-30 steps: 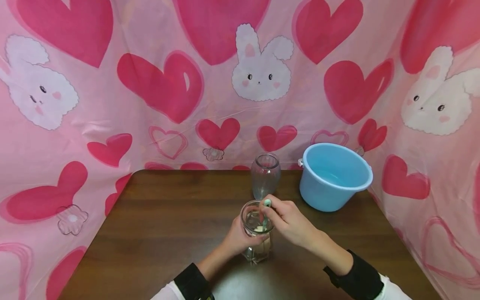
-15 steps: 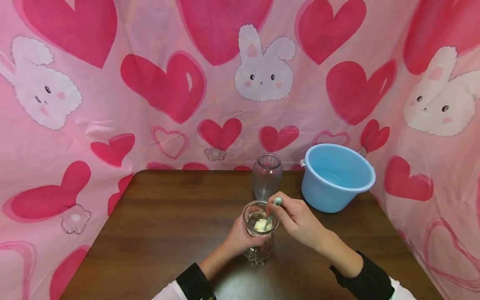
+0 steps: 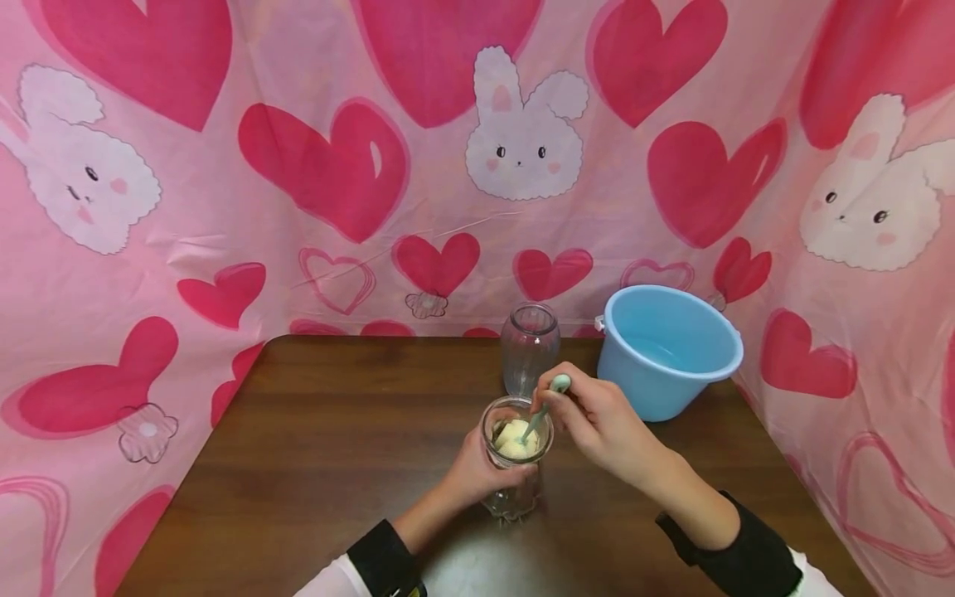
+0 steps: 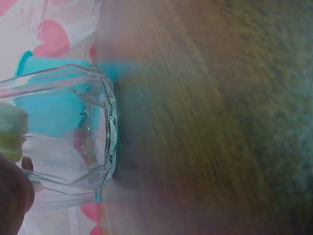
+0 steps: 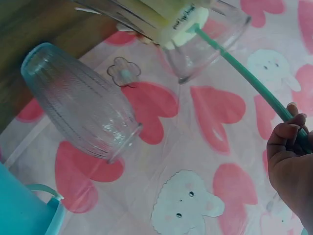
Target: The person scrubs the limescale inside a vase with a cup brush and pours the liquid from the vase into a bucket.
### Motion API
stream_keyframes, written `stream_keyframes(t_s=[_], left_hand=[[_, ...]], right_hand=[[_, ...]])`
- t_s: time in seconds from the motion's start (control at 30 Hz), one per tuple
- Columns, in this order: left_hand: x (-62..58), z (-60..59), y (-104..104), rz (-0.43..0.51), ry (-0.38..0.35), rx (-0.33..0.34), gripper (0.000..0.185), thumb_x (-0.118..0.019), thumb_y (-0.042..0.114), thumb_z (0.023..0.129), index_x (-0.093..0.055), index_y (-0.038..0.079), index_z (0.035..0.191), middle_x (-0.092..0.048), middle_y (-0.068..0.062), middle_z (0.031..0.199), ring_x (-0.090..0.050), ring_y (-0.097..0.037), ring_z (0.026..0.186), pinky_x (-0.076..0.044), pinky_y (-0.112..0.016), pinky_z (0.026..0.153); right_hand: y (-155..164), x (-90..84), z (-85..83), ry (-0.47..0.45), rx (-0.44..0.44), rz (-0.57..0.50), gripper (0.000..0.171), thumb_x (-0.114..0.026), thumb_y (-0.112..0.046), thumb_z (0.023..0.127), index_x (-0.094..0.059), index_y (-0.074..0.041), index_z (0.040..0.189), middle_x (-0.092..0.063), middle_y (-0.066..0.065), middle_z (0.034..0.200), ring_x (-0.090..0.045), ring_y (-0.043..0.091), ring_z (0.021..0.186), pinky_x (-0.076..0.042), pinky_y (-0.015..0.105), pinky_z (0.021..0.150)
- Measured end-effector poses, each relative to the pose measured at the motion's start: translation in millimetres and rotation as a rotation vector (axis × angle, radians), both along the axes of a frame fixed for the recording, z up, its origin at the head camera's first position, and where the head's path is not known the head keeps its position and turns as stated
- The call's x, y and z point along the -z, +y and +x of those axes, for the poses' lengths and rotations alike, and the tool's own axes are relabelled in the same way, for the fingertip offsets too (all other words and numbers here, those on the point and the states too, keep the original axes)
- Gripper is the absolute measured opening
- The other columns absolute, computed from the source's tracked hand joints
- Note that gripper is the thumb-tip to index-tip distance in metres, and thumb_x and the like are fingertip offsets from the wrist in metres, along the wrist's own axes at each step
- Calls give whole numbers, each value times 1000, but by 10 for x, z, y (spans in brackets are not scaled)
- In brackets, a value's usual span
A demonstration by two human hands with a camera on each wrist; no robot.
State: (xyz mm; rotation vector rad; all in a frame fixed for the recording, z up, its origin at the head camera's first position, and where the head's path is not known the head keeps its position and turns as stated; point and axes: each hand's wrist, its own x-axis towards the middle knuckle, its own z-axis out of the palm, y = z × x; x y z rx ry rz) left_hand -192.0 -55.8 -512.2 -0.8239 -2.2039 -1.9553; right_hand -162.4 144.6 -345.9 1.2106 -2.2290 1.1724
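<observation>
head | dark wood table (image 3: 313,448), pink heart cloth (image 3: 298,166) | l hand (image 3: 477,473) wraps glass (image 3: 515,464) | r hand (image 3: 597,423) pinches brush (image 3: 548,402)

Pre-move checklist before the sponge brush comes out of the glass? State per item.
1. Left hand grips the faceted glass: ok.
2. Glass base flat on the table: ok, the left wrist view shows it seated.
3. Right hand pinches the green handle of the sponge brush: ok.
4. Yellow sponge head free of the rim: not ok, it sits inside the mouth.
5. Ribbed vase apart from the hands: ok, it stands behind the glass.
6. Blue bucket ready on the right: ok, upright; whether it holds water, cannot tell.
</observation>
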Motion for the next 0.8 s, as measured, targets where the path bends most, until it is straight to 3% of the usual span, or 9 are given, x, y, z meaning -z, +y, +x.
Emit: stream_keyframes(t_s=[0.1, 0.4, 0.7, 0.8], left_hand=[[-4, 7, 4, 8, -4, -1, 75, -94, 15, 71, -55, 12, 134, -67, -2, 123, -63, -11, 106, -52, -27, 94], [-40, 3, -7, -12, -66, -1, 73, -93, 18, 73, -54, 12, 134, -68, -4, 121, -65, -15, 103, -54, -28, 90], [-14, 18, -14, 13, 7, 10, 74, -93, 15, 72, -54, 8, 135, -67, -6, 122, -64, -14, 106, -53, -28, 94], [-10, 22, -4, 14, 20, 2, 75, -94, 16, 72, -55, 9, 135, -67, -5, 122, -63, -13, 107, -52, -28, 95]], right_hand=[[-11, 7, 1, -20, -12, -5, 25, -67, 6, 95, -62, -14, 109, -68, -1, 88, -55, 6, 69, -49, 19, 60], [-4, 276, -64, -73, -27, 56, 28, -70, 8, 93, -63, -11, 112, -67, 2, 89, -62, 10, 74, -56, 24, 65], [27, 15, 2, -21, -4, -59, 25, -68, 10, 92, -62, -9, 107, -74, 4, 97, -63, 8, 68, -56, 23, 60], [13, 13, -10, -55, 12, -84, 24, -67, 10, 94, -62, -9, 106, -75, 1, 98, -63, 10, 67, -57, 27, 59]])
